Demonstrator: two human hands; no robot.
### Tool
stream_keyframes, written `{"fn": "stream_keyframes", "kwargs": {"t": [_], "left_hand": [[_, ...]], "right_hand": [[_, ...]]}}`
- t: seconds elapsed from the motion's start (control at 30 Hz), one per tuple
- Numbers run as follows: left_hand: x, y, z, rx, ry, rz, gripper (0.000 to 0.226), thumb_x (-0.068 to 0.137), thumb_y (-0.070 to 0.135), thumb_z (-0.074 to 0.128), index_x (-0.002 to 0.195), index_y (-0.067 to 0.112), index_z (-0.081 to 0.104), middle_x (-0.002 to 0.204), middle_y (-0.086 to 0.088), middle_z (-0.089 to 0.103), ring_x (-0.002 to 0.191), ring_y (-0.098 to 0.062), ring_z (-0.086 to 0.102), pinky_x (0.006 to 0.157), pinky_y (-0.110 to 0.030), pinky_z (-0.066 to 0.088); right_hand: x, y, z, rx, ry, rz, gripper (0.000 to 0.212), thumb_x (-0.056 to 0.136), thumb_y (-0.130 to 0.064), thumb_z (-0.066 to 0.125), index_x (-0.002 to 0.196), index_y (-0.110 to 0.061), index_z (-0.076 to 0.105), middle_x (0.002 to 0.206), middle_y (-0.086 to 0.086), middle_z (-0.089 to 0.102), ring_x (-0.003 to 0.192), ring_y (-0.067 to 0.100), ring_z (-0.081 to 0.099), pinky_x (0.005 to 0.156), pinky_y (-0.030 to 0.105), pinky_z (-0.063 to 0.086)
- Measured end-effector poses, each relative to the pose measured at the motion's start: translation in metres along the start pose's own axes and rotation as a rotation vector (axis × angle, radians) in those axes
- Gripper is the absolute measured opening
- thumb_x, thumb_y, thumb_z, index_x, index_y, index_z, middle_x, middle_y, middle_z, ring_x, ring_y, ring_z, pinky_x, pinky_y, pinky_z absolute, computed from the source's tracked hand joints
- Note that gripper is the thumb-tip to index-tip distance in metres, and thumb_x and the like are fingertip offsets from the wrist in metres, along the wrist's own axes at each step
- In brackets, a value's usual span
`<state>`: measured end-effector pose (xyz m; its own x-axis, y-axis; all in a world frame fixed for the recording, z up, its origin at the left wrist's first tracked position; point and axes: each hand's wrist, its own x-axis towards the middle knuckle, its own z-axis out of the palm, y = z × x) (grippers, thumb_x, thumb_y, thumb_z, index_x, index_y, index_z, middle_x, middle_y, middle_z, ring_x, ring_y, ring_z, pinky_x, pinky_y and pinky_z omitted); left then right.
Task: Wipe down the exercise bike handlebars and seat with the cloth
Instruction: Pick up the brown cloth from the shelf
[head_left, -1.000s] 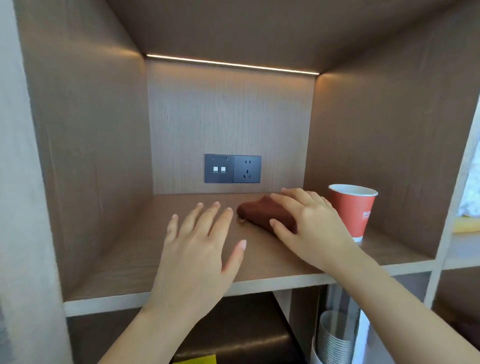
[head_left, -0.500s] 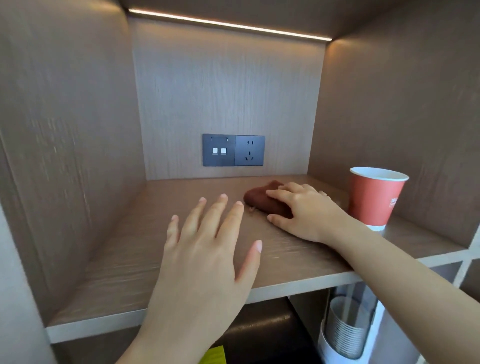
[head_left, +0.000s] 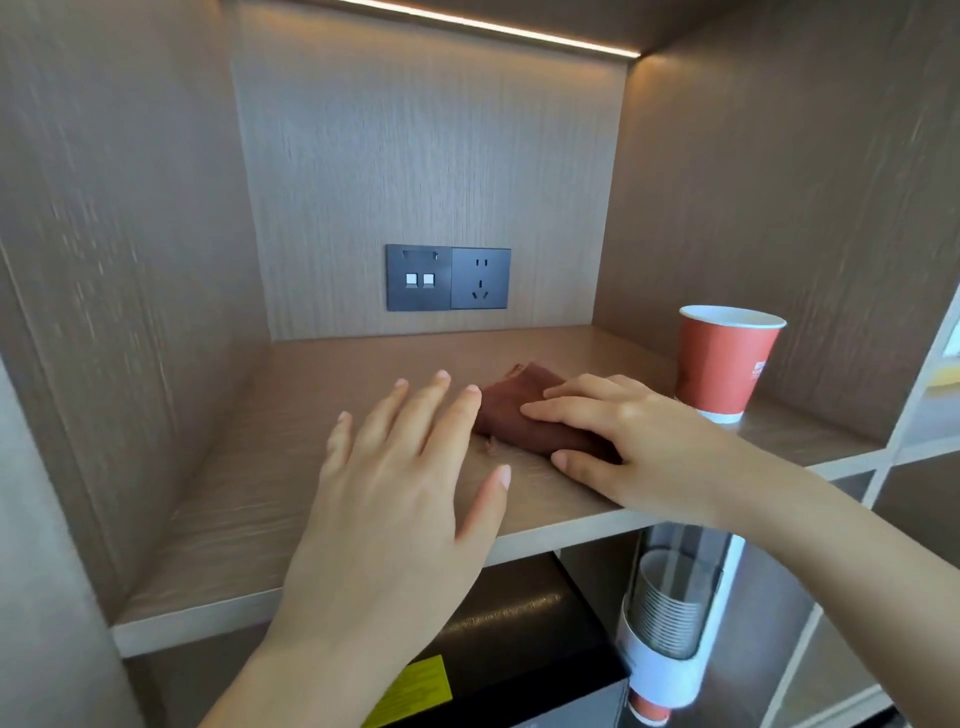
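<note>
Our right hand (head_left: 631, 441) lies on the brown cloth (head_left: 511, 410) on the shelf (head_left: 249, 499), fingers over it and thumb at its near edge, hiding its right end, while our left hand (head_left: 410, 467) hovers spread just left.

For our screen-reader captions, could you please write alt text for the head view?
A person's right hand rests on a folded brown cloth on a wooden shelf, fingers over it and thumb at its near edge, while the left hand hovers open beside it. A red paper cup stands upright to the right, and a wall socket sits behind.
</note>
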<state>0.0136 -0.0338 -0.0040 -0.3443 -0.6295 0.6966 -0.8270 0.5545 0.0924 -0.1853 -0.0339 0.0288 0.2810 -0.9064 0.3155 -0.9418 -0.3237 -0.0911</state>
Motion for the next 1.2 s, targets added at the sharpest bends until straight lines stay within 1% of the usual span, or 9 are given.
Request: {"fn": "stream_keyframes", "kwargs": {"t": [0.13, 0.2, 0.27, 0.4, 0.5, 0.73, 0.83, 1.0, 1.2], "left_hand": [[-0.001, 0.0, 0.0, 0.005, -0.015, 0.021, 0.056, 0.082, 0.047, 0.032, 0.127, 0.018, 0.049, 0.132, -0.006, 0.052, 0.122, -0.03, 0.046, 0.095, -0.058, 0.034], [-0.001, 0.001, 0.001, 0.015, -0.021, 0.024, 0.056, 0.082, 0.047, 0.031, 0.127, 0.018, 0.049, 0.132, -0.006, 0.052, 0.122, -0.03, 0.047, 0.095, -0.058, 0.034], [-0.001, 0.001, 0.0, 0.015, -0.025, 0.022, 0.057, 0.082, 0.047, 0.031, 0.127, 0.018, 0.049, 0.132, -0.006, 0.053, 0.121, -0.03, 0.047, 0.095, -0.058, 0.034], [0.0, 0.0, 0.0, 0.01, -0.034, 0.029, 0.057, 0.082, 0.048, 0.03, 0.126, 0.017, 0.05, 0.132, -0.007, 0.053, 0.121, -0.03, 0.047, 0.095, -0.059, 0.034], [-0.001, 0.0, 0.001, -0.004, -0.038, 0.033, 0.057, 0.082, 0.047, 0.03, 0.126, 0.017, 0.05, 0.132, -0.007, 0.052, 0.122, -0.03, 0.047, 0.095, -0.058, 0.034], [-0.001, 0.001, 0.001, -0.052, -0.032, 0.032, 0.053, 0.082, 0.045, 0.037, 0.125, 0.016, 0.051, 0.132, -0.007, 0.052, 0.121, -0.03, 0.047, 0.095, -0.058, 0.034], [-0.002, 0.001, 0.001, -0.074, -0.015, 0.045, 0.05, 0.081, 0.04, 0.046, 0.124, 0.015, 0.052, 0.131, -0.008, 0.053, 0.12, -0.031, 0.048, 0.095, -0.058, 0.034], [-0.006, 0.002, -0.003, -0.164, -0.03, 0.064, 0.05, 0.082, 0.039, 0.044, 0.126, 0.017, 0.05, 0.135, -0.005, 0.049, 0.125, -0.027, 0.043, 0.1, -0.055, 0.029], [-0.021, 0.007, -0.006, -0.331, 0.028, 0.151, 0.045, 0.083, 0.035, 0.046, 0.123, 0.015, 0.052, 0.134, -0.004, 0.049, 0.124, -0.025, 0.044, 0.101, -0.049, 0.028]], "right_hand": [[-0.009, -0.007, -0.014, 0.143, -0.037, 0.0, 0.042, 0.085, -0.045, 0.051, 0.126, -0.043, 0.047, 0.129, -0.014, 0.048, 0.123, 0.009, 0.039, 0.106, 0.039, 0.031], [-0.002, -0.008, -0.017, 0.073, -0.083, 0.026, 0.045, 0.084, -0.05, 0.049, 0.129, -0.047, 0.041, 0.136, -0.016, 0.042, 0.131, 0.011, 0.032, 0.111, 0.052, 0.018], [0.007, -0.008, -0.016, 0.033, -0.163, 0.049, 0.051, 0.084, -0.053, 0.049, 0.132, -0.051, 0.033, 0.146, -0.02, 0.028, 0.137, 0.012, 0.021, 0.112, 0.055, 0.008], [0.015, -0.007, -0.011, 0.098, -0.26, 0.038, 0.059, 0.084, -0.054, 0.05, 0.134, -0.056, 0.02, 0.151, -0.024, 0.012, 0.137, 0.012, 0.022, 0.112, 0.039, 0.023], [0.014, -0.003, -0.007, 0.063, -0.256, 0.008, 0.057, 0.086, -0.053, 0.047, 0.132, -0.062, 0.014, 0.152, -0.025, 0.005, 0.137, 0.015, 0.022, 0.111, 0.038, 0.023], [0.01, -0.006, -0.005, 0.143, -0.121, -0.02, 0.049, 0.086, -0.042, 0.055, 0.129, -0.054, 0.036, 0.137, -0.02, 0.036, 0.122, 0.01, 0.041, 0.099, 0.029, 0.035], [0.002, -0.011, -0.004, 0.165, -0.028, -0.025, 0.045, 0.084, -0.037, 0.059, 0.125, -0.048, 0.046, 0.125, -0.015, 0.045, 0.113, 0.01, 0.047, 0.097, 0.032, 0.041], [-0.015, -0.023, -0.003, 0.113, 0.122, -0.006, 0.041, 0.082, -0.033, 0.061, 0.122, -0.039, 0.055, 0.115, -0.005, 0.053, 0.101, 0.015, 0.056, 0.088, 0.036, 0.047], [-0.041, -0.037, -0.001, 0.019, 0.237, 0.058, 0.04, 0.083, -0.031, 0.059, 0.123, -0.03, 0.056, 0.114, 0.006, 0.056, 0.1, 0.024, 0.057, 0.084, 0.042, 0.048]]}}
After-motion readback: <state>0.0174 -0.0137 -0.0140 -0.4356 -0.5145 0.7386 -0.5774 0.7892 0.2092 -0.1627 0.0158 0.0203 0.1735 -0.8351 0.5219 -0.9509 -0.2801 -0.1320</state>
